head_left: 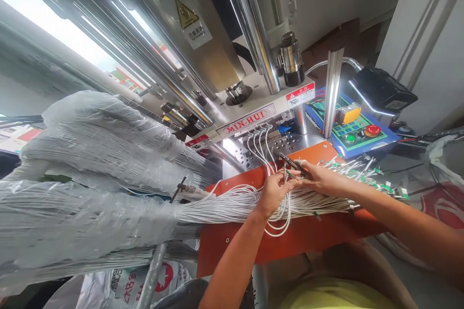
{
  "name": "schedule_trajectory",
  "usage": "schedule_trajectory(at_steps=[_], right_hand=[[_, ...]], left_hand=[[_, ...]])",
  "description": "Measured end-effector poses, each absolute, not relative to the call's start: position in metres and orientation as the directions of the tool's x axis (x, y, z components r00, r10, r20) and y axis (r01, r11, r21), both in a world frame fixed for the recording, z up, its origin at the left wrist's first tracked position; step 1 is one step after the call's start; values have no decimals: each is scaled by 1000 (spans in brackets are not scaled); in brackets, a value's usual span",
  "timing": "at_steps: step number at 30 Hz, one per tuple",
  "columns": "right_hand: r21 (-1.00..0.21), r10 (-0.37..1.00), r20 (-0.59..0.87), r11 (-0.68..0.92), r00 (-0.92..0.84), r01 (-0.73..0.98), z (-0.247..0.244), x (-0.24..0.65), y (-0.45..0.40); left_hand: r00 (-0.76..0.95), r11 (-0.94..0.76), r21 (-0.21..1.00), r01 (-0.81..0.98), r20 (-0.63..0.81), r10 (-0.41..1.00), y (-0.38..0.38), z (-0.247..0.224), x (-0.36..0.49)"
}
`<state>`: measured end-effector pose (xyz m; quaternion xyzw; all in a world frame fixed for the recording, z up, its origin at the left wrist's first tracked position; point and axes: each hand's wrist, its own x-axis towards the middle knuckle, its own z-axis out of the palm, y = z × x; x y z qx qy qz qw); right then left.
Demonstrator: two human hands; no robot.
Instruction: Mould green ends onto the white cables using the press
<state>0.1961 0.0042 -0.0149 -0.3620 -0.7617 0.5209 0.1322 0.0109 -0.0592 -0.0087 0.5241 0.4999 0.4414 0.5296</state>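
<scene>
At the left of the frame lies a plastic-wrapped wire bundle (97, 154), its white strands running across an orange plate (232, 246) toward the hands. A few wires (261, 149) already sit looped into a press (250, 123) at upper centre, while most strands remain loose on the plate. The left hand (275, 193), reaching up from below, curls its fingers together at the strands, its hold unclear. The right hand (321, 178), arm stretched in from the right, pinches a dark strip (293, 164).
</scene>
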Motion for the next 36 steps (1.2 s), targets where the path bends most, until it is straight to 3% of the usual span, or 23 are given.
schedule_trajectory(at_steps=[3, 11, 14, 17, 21, 25, 30, 36], right_hand=[[-906, 695, -138, 199, -705, 373, -17, 196, 3], [-906, 707, -101, 226, -700, 359, -24, 197, 5], [-910, 706, -125, 197, -697, 364, -25, 198, 5], [-911, 701, -157, 169, -696, 375, -22, 197, 4], [-891, 720, -146, 202, -678, 406, -18, 197, 4], [-893, 734, -109, 225, -671, 390, -21, 198, 5], [-879, 732, -143, 216, -666, 426, -23, 199, 5], [-894, 735, -154, 181, -660, 410, -23, 198, 5]], left_hand=[[56, 132, 984, -120, -126, 990, -60, -9, 12], [-10, 153, 936, -318, -164, 986, -60, 3, 22], [-106, 107, 975, -196, -130, 986, -59, 6, 23], [-196, 61, 993, 97, -41, 980, -58, 8, 19], [-134, 15, 902, 432, 47, 990, -61, 7, 13], [-117, 12, 866, 501, 55, 992, -61, 0, 11], [-110, 28, 889, 458, 26, 994, -58, -6, 13], [-20, -125, 774, 620, 175, 984, -58, -10, 10]])
